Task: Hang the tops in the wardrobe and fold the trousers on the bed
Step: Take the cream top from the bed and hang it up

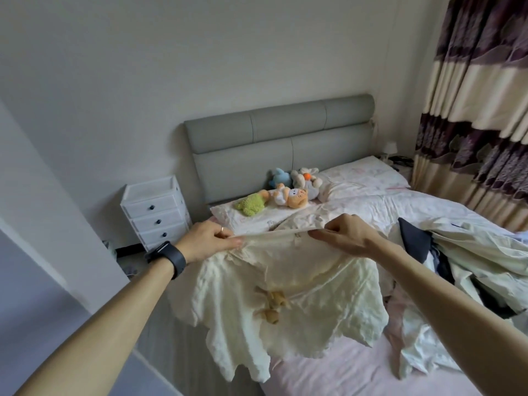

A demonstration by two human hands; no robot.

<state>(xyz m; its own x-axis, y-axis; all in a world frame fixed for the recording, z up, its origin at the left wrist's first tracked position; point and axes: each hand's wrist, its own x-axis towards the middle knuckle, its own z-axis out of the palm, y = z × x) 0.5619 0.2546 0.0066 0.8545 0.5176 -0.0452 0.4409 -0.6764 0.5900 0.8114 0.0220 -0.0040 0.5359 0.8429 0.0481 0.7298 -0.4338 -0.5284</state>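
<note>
— What's closest?
— Two bare forearms reaching forward from the bottom edge; the left one wears a dark watch (168,260).
— And the hands?
— The left hand (207,238) and the right hand (347,234) each pinch the gathered upper edge of a cream garment (285,295), fingers curled round the fabric and the edge pulled taut between them.
— Where is the garment?
— Held up above the near part of the bed (328,372), its crinkled cloth hanging down with a brown bear motif in the middle. I cannot tell whether it is a top or trousers.
— Anything else on the bed?
— A heap of pale clothes (471,252) lies to the right, with a dark garment (414,241) in it. Soft toys (285,192) lie on the pillows by the grey headboard (271,138).
— Beside it?
— A white drawer chest (155,212) on the left, a patterned curtain (480,95) on the right.
</note>
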